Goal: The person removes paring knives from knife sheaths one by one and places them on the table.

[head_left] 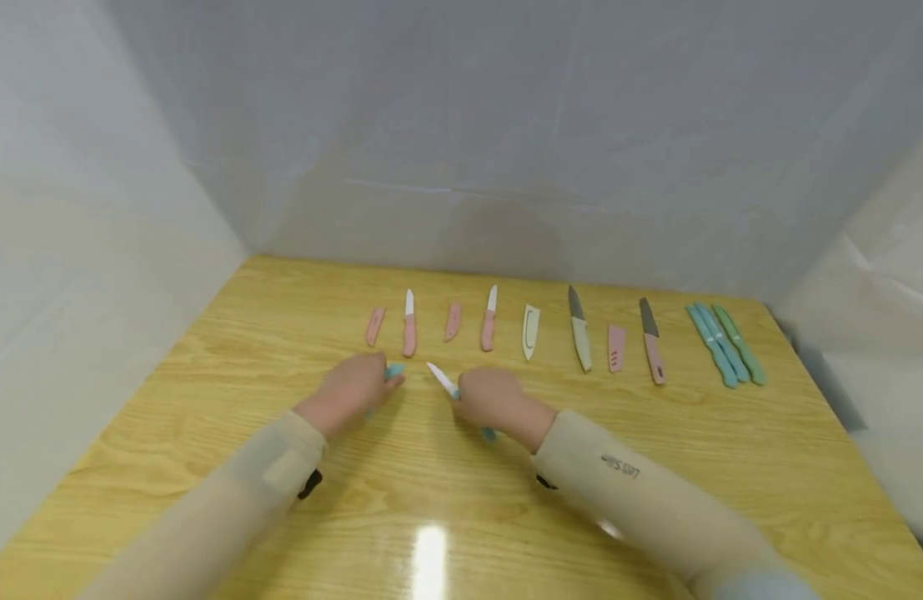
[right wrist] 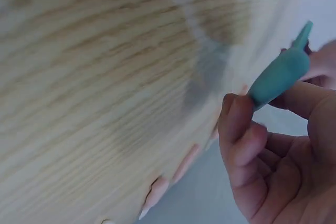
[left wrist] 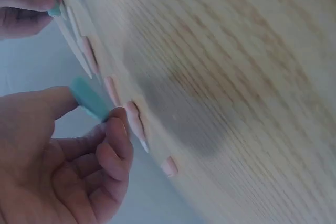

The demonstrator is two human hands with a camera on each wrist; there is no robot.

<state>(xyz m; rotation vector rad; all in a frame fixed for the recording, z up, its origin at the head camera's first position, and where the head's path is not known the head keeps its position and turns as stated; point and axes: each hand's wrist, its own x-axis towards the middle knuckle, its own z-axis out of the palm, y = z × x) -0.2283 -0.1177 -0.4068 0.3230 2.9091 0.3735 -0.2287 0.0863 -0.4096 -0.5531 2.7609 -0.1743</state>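
Fingers (left wrist: 113, 145) of the left hand (head_left: 353, 388) curl toward the thumb and pinch a teal sheath (left wrist: 90, 98) between them; in the head view only its tip pokes out past the knuckles, just above the wooden table (head_left: 656, 467). The right hand (head_left: 489, 397) has its fingers (right wrist: 239, 129) wrapped round the teal handle of a small knife (head_left: 444, 383), whose white blade points up and left toward the left hand. Blade tip and sheath are near each other but apart. Both hands hover low over the middle of the table, the beige sleeves (head_left: 626, 483) reaching in from the near edge.

Beyond the hands a row of things lies across the table, side by side and apart. From the left: a pink sheath (head_left: 374, 326), a pink knife (head_left: 409, 325) with a white blade, a second pink sheath (head_left: 452, 322), a second pink knife (head_left: 489, 320), a cream sheath (head_left: 531, 332), a cream knife (head_left: 578, 341) with a grey blade, a wider pink sheath (head_left: 616, 347) and a pink knife with a dark blade (head_left: 652, 342). At the far right, two teal sheathed knives (head_left: 716, 343) and a green one (head_left: 739, 343) lie close together.

Behind the table stand pale walls (head_left: 461, 125).
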